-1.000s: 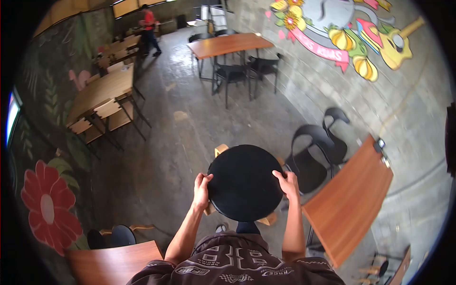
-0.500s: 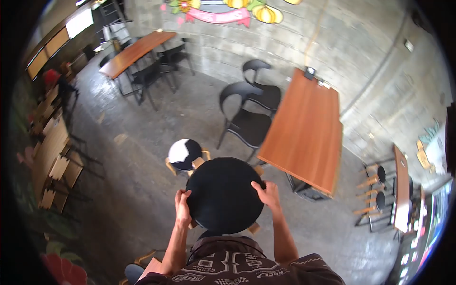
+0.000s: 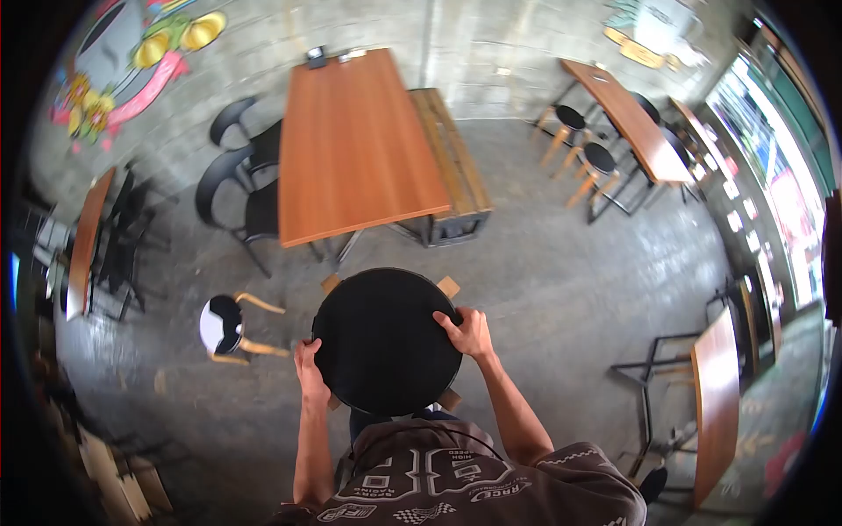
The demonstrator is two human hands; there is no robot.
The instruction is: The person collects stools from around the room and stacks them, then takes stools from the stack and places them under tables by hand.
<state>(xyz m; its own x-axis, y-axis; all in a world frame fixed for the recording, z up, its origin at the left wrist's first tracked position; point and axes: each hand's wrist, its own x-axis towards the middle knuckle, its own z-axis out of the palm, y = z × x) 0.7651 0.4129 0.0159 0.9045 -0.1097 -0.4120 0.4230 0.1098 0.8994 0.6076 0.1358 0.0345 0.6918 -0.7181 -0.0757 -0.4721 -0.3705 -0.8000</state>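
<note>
A round stool with a black seat [image 3: 387,342] and pale wooden legs is held up in front of my body, seat facing up. My left hand [image 3: 310,366] grips its left edge, thumb on the rim. On the right edge, my right hand [image 3: 467,333] is closed with its thumb over the seat. The fingers beneath the seat are partly hidden. Short ends of the legs stick out around the seat.
Ahead stands a long wooden table [image 3: 355,158], with black chairs [image 3: 254,206] on its left and a bench [image 3: 452,158] on its right. A black-and-white stool [image 3: 221,324] is at left. Another table [image 3: 717,403] stands at right, stools [image 3: 599,159] farther back.
The view has swung to the right, so the long table has moved from the right side to ahead. The black stool stays gripped in both hands.
</note>
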